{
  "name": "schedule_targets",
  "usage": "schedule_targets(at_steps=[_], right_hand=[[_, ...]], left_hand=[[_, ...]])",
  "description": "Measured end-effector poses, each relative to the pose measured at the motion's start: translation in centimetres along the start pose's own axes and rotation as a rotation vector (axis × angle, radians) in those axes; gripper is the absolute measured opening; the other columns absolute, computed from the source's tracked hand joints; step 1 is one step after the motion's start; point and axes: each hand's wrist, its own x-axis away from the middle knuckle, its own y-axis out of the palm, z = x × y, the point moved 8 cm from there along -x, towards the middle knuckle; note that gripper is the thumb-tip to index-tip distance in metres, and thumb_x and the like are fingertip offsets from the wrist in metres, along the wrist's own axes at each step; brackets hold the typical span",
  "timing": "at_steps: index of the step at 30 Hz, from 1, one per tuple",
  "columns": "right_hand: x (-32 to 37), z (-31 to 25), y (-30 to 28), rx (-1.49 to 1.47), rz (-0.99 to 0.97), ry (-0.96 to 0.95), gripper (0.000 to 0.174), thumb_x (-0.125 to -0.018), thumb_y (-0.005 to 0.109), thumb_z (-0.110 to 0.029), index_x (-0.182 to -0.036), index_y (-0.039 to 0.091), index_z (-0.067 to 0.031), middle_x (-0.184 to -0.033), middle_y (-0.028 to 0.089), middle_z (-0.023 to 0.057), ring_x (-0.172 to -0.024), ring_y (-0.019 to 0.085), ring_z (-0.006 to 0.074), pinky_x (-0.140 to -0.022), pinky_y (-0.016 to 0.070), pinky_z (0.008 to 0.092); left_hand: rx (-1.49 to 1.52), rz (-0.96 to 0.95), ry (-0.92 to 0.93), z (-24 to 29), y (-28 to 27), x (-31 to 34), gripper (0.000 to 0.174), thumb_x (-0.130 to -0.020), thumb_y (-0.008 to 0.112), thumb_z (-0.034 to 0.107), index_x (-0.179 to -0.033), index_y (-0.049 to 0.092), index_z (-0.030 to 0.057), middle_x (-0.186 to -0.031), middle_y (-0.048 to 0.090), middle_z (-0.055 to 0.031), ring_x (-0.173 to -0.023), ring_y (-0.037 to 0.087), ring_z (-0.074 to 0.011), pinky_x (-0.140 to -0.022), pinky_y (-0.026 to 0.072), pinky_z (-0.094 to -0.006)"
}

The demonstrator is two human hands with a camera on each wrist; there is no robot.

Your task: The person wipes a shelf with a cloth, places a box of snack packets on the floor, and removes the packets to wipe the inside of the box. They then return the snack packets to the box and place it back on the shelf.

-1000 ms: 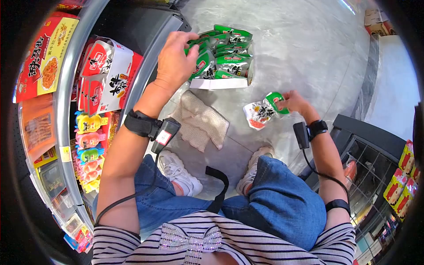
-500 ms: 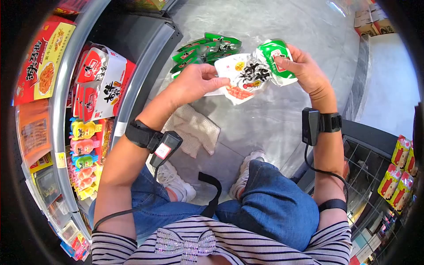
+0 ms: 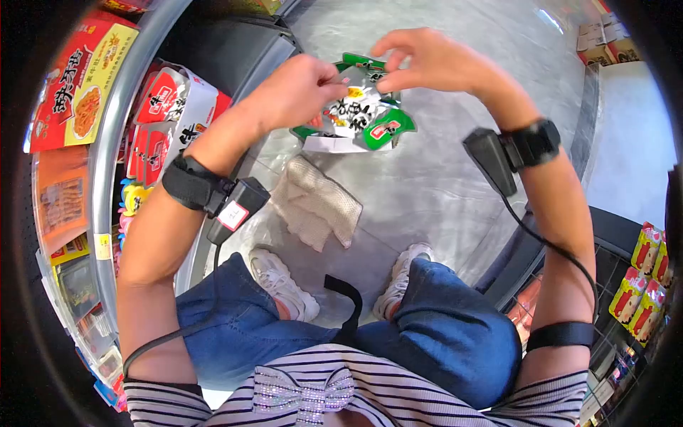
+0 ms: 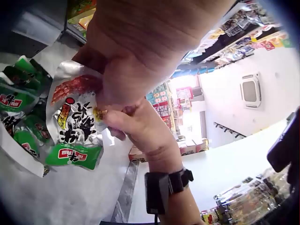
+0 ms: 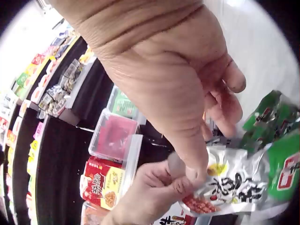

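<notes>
A silver-and-green snack packet point(image 3: 354, 114) hangs over the box, its green end pointing down to the right. My left hand point(image 3: 302, 92) pinches the silver end between thumb and fingers. Its printed face shows in the left wrist view, where the packet point(image 4: 77, 117) stands close beside the box's green packets point(image 4: 18, 101). My right hand point(image 3: 434, 64) is at the packet's far edge, its fingers parted from the thumb with nothing between them. The white box point(image 3: 338, 144) of similar green packets sits on the floor, partly hidden under the held packet and my left hand.
A shelf edge point(image 3: 245, 96) runs along the left, holding a red-and-white snack box point(image 3: 181, 107). A beige knitted cloth point(image 3: 316, 203) lies on the grey floor before my shoes. At the right stands a dark rack with hanging yellow-and-red packs point(image 3: 644, 285).
My right hand lifted the packet from low on the right toward the box, and my left hand left the box and took its silver end. The right hand then let go of the green end.
</notes>
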Motion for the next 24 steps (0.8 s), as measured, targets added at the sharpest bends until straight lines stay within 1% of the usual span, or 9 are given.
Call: schedule_targets(at_steps=[5,6,8,11,12,13,17,20,24], right_hand=[[-5.5,-4.3,2.4,0.164,-0.254,0.046,0.032,-0.069,0.067,-0.028,-0.090,0.061,-0.0043,-0.067,0.059,0.0014,-0.055,0.052,0.0100,-0.049,0.0419,0.0224],[-6.3,-5.0,2.3,0.280,-0.237,-0.015,0.033,-0.070,0.063,-0.033,-0.086,0.062,-0.0037,-0.070,0.060,0.0065,-0.060,0.055,0.0151,-0.055,0.0434,0.0276],[-7.8,-6.2,1.5,0.524,-0.183,-0.147,0.043,-0.071,0.054,-0.044,-0.079,0.064,-0.0026,-0.077,0.062,0.0169,-0.070,0.061,0.0253,-0.065,0.0464,0.0379],[-9.8,-3.5,1.9,0.567,-0.082,-0.222,0.040,-0.072,0.054,-0.039,-0.077,0.061,-0.0002,-0.068,0.062,0.0155,-0.060,0.059,0.0250,-0.056,0.0451,0.0389],[-9.2,-1.0,1.5,0.137,-0.058,0.053,0.031,-0.072,0.057,-0.031,-0.077,0.061,-0.0003,-0.059,0.059,0.0109,-0.050,0.055,0.0181,-0.048,0.0436,0.0339],[-8.6,0.5,0.8,0.081,0.018,0.086,0.029,-0.072,0.059,-0.029,-0.077,0.061,0.0001,-0.059,0.057,0.0092,-0.048,0.053,0.0154,-0.046,0.0428,0.0313],[-4.8,4.3,-2.9,-0.193,0.281,0.281,0.026,-0.072,0.062,-0.025,-0.077,0.062,0.0005,-0.058,0.055,0.0041,-0.045,0.049,0.0099,-0.039,0.0393,0.0241],[-3.5,4.8,-4.0,-0.278,0.275,0.315,0.025,-0.070,0.064,-0.023,-0.083,0.062,-0.0008,-0.059,0.056,0.0029,-0.043,0.049,0.0086,-0.036,0.0380,0.0214],[-2.5,3.1,-3.0,-0.331,0.220,0.262,0.027,-0.070,0.066,-0.023,-0.086,0.062,-0.0013,-0.060,0.056,0.0030,-0.041,0.048,0.0083,-0.036,0.0381,0.0200]], left_hand=[[-0.240,0.209,0.123,2.2,-4.7,-0.2,0.017,-0.079,0.054,0.016,-0.076,0.058,-0.0006,-0.060,0.055,-0.0024,-0.051,0.051,-0.0108,-0.049,0.0421,-0.0257],[-0.418,0.295,0.152,2.9,-5.6,0.5,0.018,-0.079,0.055,0.018,-0.080,0.058,0.0003,-0.061,0.056,-0.0051,-0.055,0.053,-0.0127,-0.054,0.0434,-0.0254],[-0.293,0.528,0.195,1.2,-6.7,1.2,0.018,-0.079,0.056,0.019,-0.084,0.058,0.0015,-0.066,0.058,-0.0065,-0.060,0.055,-0.0138,-0.057,0.0441,-0.0257],[-0.210,0.788,0.216,-0.3,-7.2,3.0,0.032,-0.075,0.062,0.017,-0.101,0.050,0.0017,-0.089,0.054,-0.0108,-0.074,0.055,-0.0162,-0.067,0.0446,-0.0272],[-0.215,0.870,0.215,-1.0,-6.9,3.7,0.036,-0.074,0.063,0.016,-0.103,0.047,0.0015,-0.092,0.051,-0.0116,-0.075,0.055,-0.0165,-0.068,0.0446,-0.0275],[-0.223,0.953,0.213,-1.6,-6.6,4.5,0.041,-0.073,0.064,0.015,-0.106,0.045,0.0013,-0.096,0.049,-0.0124,-0.077,0.054,-0.0169,-0.069,0.0445,-0.0277],[-0.096,0.677,0.121,-3.3,-1.8,4.5,0.045,-0.068,0.066,0.009,-0.106,0.044,0.0037,-0.094,0.047,-0.0128,-0.074,0.053,-0.0203,-0.068,0.0446,-0.0302],[-0.190,0.340,0.179,-3.8,3.8,3.0,0.042,-0.068,0.065,0.011,-0.106,0.046,0.0079,-0.092,0.048,-0.0122,-0.075,0.054,-0.0243,-0.067,0.0446,-0.0325],[-0.223,0.228,0.142,-4.4,7.4,0.8,0.029,-0.068,0.064,0.014,-0.096,0.056,0.0076,-0.085,0.055,-0.0135,-0.075,0.056,-0.0259,-0.067,0.0441,-0.0343]])
